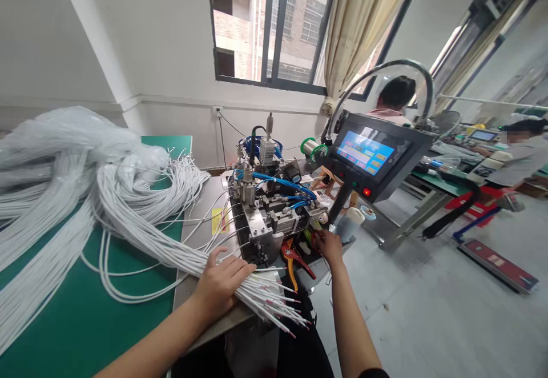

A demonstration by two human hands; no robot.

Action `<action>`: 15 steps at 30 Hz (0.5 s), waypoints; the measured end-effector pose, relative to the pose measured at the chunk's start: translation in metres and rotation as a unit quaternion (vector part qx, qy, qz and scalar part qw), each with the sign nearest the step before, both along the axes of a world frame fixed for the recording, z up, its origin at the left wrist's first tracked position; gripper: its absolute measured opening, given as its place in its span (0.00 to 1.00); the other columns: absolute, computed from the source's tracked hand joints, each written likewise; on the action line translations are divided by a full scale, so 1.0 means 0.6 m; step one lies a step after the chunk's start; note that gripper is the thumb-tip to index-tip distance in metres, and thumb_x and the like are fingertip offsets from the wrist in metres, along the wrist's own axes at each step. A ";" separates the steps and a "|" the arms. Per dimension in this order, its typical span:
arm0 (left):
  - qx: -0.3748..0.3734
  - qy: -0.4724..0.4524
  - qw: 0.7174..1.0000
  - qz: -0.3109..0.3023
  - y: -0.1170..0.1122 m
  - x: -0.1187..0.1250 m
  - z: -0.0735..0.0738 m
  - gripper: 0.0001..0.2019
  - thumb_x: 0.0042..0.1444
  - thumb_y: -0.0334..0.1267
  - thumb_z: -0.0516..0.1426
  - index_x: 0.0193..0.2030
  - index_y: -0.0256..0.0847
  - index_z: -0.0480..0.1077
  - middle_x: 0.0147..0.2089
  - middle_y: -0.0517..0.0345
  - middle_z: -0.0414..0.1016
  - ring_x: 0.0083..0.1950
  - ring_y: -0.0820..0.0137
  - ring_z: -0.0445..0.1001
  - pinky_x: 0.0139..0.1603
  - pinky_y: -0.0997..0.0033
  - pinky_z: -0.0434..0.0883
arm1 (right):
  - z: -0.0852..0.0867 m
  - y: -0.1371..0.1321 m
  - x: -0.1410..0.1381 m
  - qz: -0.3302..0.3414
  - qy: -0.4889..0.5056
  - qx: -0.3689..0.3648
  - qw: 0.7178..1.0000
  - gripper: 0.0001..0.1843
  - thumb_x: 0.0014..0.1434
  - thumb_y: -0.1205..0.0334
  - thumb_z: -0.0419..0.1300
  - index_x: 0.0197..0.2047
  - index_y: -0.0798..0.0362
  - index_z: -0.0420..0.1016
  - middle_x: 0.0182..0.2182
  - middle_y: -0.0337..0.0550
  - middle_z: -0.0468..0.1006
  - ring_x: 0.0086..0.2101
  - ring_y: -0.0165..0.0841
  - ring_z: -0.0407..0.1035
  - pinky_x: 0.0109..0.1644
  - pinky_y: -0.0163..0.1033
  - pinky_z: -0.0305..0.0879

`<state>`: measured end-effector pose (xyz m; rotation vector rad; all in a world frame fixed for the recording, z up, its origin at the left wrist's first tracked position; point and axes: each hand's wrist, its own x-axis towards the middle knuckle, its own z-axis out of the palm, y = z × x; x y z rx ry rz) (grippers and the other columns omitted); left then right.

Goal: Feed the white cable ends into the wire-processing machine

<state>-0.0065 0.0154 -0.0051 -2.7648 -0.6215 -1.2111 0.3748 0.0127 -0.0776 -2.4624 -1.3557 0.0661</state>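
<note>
My left hand [220,282] lies flat, fingers spread, on a bundle of thin white wires [265,301] at the near edge of the metal machine plate [201,218]. The wire tips are stripped and point right. My right hand [327,245] reaches to the right side of the small wire-processing machine [268,212], fingers curled near a green part; what they hold is hidden. Red-handled pliers [293,258] lie between my hands.
A large heap of white wires [85,178] covers the green bench [85,315] at left. A touch-screen control panel [368,152] stands right of the machine. Two other people sit at benches at the back right. Grey floor lies at right.
</note>
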 end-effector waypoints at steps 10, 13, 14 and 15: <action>0.025 0.083 0.996 0.032 0.011 0.000 -0.004 0.15 0.51 0.30 0.54 0.46 0.44 0.69 0.36 0.61 0.76 0.36 0.70 0.71 0.60 0.53 0.48 | -0.001 0.021 0.028 0.098 -0.075 -0.085 0.989 0.28 0.61 0.47 0.49 0.52 0.57 0.76 0.41 0.58 0.82 0.43 0.51 0.76 0.43 0.46 0.66; 0.037 0.102 0.993 0.036 0.015 -0.002 0.000 0.14 0.52 0.31 0.54 0.46 0.43 0.69 0.36 0.60 0.76 0.37 0.69 0.70 0.59 0.52 0.49 | -0.006 0.035 0.043 0.067 -0.072 -0.104 0.990 0.33 0.55 0.36 0.51 0.50 0.51 0.77 0.39 0.57 0.82 0.42 0.53 0.76 0.41 0.48 0.68; 0.041 0.103 0.993 0.036 0.016 -0.002 0.001 0.14 0.52 0.30 0.54 0.46 0.42 0.69 0.36 0.60 0.76 0.36 0.69 0.70 0.59 0.52 0.49 | -0.007 0.038 0.045 0.042 -0.082 -0.080 0.992 0.33 0.53 0.34 0.51 0.49 0.49 0.78 0.40 0.56 0.82 0.42 0.54 0.76 0.41 0.49 0.68; 0.043 0.102 0.993 0.036 0.016 -0.002 0.002 0.14 0.52 0.30 0.54 0.46 0.42 0.69 0.35 0.60 0.76 0.36 0.69 0.69 0.58 0.51 0.49 | -0.007 0.040 0.046 0.039 -0.085 -0.059 0.994 0.33 0.53 0.34 0.51 0.48 0.48 0.78 0.40 0.55 0.82 0.42 0.53 0.76 0.41 0.50 0.68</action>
